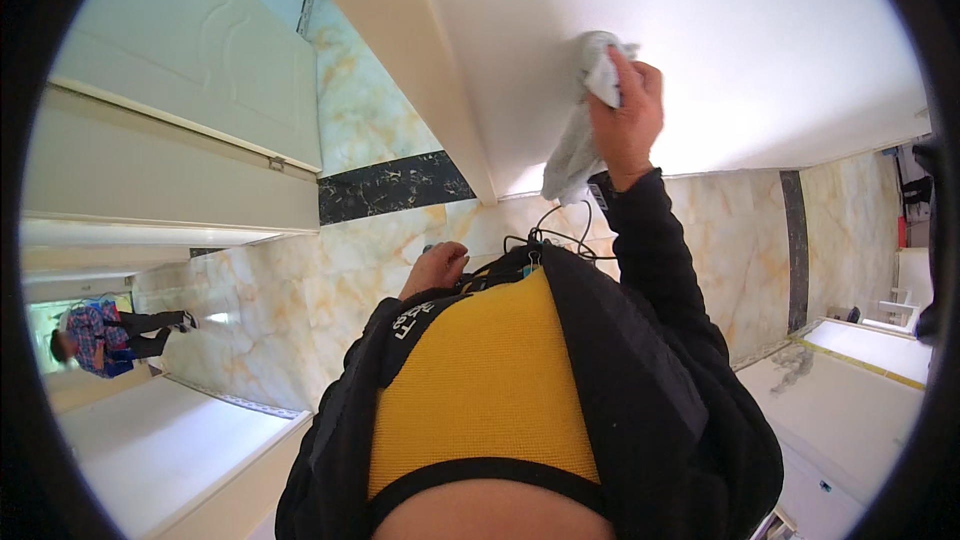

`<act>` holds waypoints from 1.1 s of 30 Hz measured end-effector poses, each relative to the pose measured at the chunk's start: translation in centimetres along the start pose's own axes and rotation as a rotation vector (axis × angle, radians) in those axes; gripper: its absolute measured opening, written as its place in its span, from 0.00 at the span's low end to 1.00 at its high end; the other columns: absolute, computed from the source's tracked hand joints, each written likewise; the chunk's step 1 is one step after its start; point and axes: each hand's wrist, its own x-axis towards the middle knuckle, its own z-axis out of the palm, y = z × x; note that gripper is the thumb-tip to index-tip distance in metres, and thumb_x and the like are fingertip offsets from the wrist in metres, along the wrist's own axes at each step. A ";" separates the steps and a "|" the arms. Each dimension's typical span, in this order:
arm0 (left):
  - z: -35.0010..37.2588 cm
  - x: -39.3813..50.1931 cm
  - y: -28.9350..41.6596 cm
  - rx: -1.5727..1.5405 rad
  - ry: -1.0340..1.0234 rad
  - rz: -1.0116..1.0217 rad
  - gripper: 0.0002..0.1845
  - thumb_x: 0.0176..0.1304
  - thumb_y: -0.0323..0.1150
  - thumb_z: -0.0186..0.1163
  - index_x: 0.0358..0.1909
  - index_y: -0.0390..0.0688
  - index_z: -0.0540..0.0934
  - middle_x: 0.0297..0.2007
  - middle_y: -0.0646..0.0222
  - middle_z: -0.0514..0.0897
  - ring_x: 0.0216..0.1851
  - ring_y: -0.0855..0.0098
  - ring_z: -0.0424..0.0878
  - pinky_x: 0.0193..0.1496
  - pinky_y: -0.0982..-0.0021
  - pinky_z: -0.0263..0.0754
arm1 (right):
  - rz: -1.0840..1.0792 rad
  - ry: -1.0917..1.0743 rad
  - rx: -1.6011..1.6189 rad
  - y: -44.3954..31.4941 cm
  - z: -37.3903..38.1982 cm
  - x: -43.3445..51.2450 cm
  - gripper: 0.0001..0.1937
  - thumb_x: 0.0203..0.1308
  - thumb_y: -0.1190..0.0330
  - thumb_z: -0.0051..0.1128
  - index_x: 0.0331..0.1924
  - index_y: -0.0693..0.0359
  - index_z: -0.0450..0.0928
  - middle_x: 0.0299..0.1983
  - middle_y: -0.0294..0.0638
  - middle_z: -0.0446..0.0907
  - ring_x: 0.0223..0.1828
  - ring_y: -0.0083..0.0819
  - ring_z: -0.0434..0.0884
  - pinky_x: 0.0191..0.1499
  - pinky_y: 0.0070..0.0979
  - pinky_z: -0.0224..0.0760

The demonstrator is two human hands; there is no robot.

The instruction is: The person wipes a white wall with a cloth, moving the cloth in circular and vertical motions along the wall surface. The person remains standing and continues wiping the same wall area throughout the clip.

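My right hand (pixel 630 124) grips a light grey cloth (pixel 574 154) and presses its bunched upper end to a white wall (pixel 720 52). The cloth's loose end hangs down below the palm. Beside my waist is my left hand (pixel 439 268), low over the marble-patterned floor, its fingers bent. A small dark spot shows at its edge, too small to name. Whether that hand holds anything cannot be told.
A cream door frame (pixel 450 75) borders the wall on the left, beside an open panelled door (pixel 202 52). Black cables (pixel 577 236) loop at my waist. Dark stone strips cross the marble-patterned floor (pixel 367 270). A person (pixel 112 334) stands far left.
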 end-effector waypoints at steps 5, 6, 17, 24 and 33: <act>0.4 -0.6 -0.8 -0.083 -0.050 -0.028 0.11 0.64 0.32 0.57 0.44 0.38 0.77 0.34 0.59 0.83 0.36 0.68 0.82 0.41 0.69 0.75 | -0.051 0.195 0.147 -0.1 0.0 1.8 0.26 0.41 0.75 0.67 0.51 0.54 0.79 0.41 0.43 0.73 0.38 0.37 0.78 0.39 0.27 0.75; 0.5 -0.5 -0.8 -0.082 -0.051 -0.033 0.11 0.64 0.32 0.57 0.44 0.37 0.77 0.34 0.59 0.83 0.37 0.67 0.82 0.41 0.69 0.75 | -0.102 0.188 0.136 -0.2 0.4 1.9 0.26 0.40 0.75 0.67 0.50 0.54 0.79 0.41 0.43 0.73 0.38 0.36 0.78 0.38 0.27 0.75; 0.1 -0.6 0.6 -0.097 -0.019 -0.070 0.13 0.64 0.35 0.57 0.44 0.37 0.77 0.38 0.54 0.81 0.41 0.57 0.82 0.43 0.64 0.75 | -0.186 -0.099 0.176 -4.4 2.5 -0.3 0.26 0.38 0.75 0.67 0.49 0.55 0.79 0.42 0.42 0.74 0.33 0.35 0.80 0.34 0.26 0.75; 0.0 -1.0 0.7 -0.111 -0.040 -0.090 0.13 0.64 0.36 0.55 0.43 0.36 0.77 0.37 0.53 0.81 0.41 0.55 0.81 0.43 0.62 0.75 | -0.225 -0.163 0.275 -7.5 4.7 -0.7 0.27 0.41 0.73 0.67 0.52 0.55 0.76 0.41 0.43 0.72 0.36 0.38 0.78 0.34 0.29 0.74; 0.1 -1.5 0.5 -0.117 0.018 -0.075 0.12 0.63 0.36 0.55 0.40 0.36 0.78 0.36 0.52 0.81 0.41 0.52 0.79 0.44 0.60 0.73 | -0.130 -0.311 0.325 -8.1 3.6 -1.3 0.28 0.40 0.75 0.67 0.52 0.59 0.76 0.43 0.45 0.72 0.37 0.37 0.79 0.37 0.27 0.75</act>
